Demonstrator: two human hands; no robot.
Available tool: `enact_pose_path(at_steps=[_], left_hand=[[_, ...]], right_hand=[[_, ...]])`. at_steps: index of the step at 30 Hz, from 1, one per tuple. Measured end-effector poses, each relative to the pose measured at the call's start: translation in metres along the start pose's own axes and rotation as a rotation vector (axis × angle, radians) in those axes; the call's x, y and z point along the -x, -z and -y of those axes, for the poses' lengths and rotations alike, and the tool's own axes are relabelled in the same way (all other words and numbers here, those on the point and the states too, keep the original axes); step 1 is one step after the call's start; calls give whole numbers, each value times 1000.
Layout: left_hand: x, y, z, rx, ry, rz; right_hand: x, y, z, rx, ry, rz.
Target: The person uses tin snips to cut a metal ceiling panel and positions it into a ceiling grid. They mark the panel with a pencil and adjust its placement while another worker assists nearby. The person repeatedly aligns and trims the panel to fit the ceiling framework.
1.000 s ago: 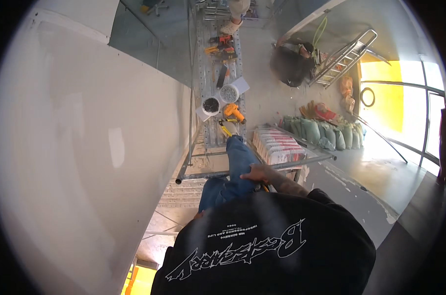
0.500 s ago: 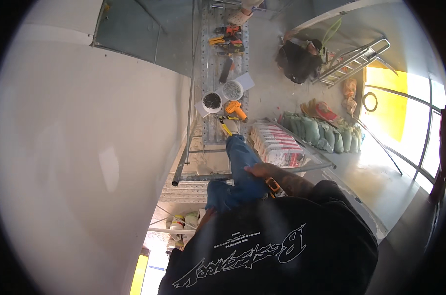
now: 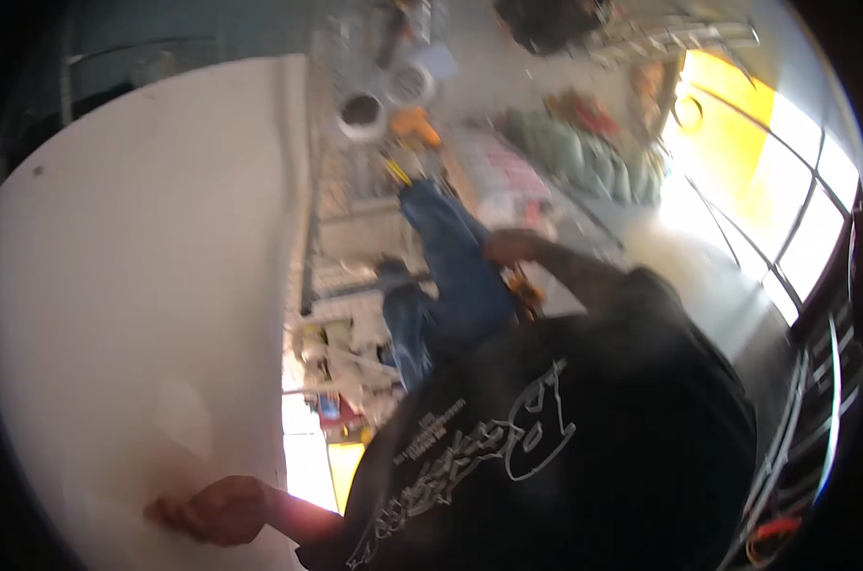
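Observation:
On my lower left, my left hand [image 3: 224,512] reaches out to a large pale wall panel [image 3: 146,314]. Its fingers look stretched toward the surface but are blurred; whether they touch it I cannot tell. My right hand [image 3: 514,246] rests on my jeans [image 3: 455,247] at the thigh, fingers laid along the cloth, holding nothing visible. Beyond my leg stand a white tub of dark bits [image 3: 361,114] and a white tub of light grey bits [image 3: 411,86]. Close to them lies an orange drill [image 3: 415,126]. A yellow-handled tool [image 3: 397,172] shows by my foot.
Stacked white-and-red bags [image 3: 503,176] and green sacks [image 3: 593,162] stand on the right. A metal ladder [image 3: 679,36] lies near a dark-clothed person [image 3: 546,21] at the far right. A metal bar [image 3: 355,285] crosses beside my legs.
My left hand has come out from beside my body and stretched left to the panel. The view has shifted and blurred; my right hand stays on my thigh.

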State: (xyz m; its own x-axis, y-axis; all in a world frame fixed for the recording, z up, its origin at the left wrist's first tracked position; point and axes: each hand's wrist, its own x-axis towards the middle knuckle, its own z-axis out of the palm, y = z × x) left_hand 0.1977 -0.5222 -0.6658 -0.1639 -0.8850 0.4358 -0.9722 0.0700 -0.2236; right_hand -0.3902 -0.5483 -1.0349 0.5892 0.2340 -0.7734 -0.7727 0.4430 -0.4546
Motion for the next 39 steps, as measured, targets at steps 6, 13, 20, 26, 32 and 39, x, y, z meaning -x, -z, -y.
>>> enact_pose_path(at_steps=[6,13,20,26,32,39], left_hand=[[-43,-33,-37,-187,-226,112],[-52,-35,-32,-79,-248,196],[-53,-39,-40,-53,-228,134],[-57,-46,-46,-68,-186,128],[-50,-39,-42,-18,-163,116],[-36,-15,-51,302,48,234]], right_hand=[[52,9,87,-463,-366,-448],[142,-82,134,14,-175,-955],[184,-158,158,-253,-411,-893],[181,-143,124,39,-301,-631],[267,-84,181,-139,-324,-291],[255,-110,187,-354,111,-417]])
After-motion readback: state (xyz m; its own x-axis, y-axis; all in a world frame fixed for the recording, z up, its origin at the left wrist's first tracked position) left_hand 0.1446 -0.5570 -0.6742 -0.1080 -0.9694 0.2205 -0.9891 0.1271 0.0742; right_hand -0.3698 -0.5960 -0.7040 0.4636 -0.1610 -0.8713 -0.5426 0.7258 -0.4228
